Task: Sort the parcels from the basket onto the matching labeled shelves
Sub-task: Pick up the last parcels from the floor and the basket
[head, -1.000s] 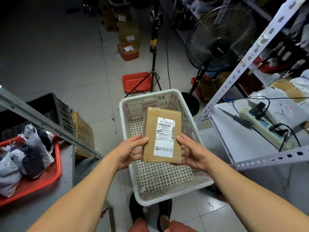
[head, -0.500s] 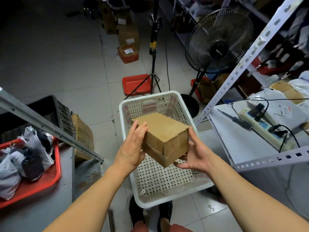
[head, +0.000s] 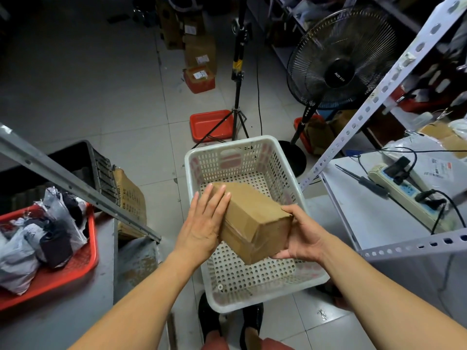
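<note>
You hold the cardboard parcel (head: 252, 223) tilted above the white basket (head: 227, 157): left hand (head: 204, 223) flat against its side, right hand (head: 300, 236) gripping the end, probably hunting its hidden label.

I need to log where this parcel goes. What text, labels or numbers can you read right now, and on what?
Cardboard box held over the white basket: no label on the faces in view.
Fan hub: white brand mark, too blurred to read.
Floor boxes: white labels, too small to read.
Carton by the left shelf: dark print, illegible.
Grey parcel on the right shelf: label print too small to read.
</note>
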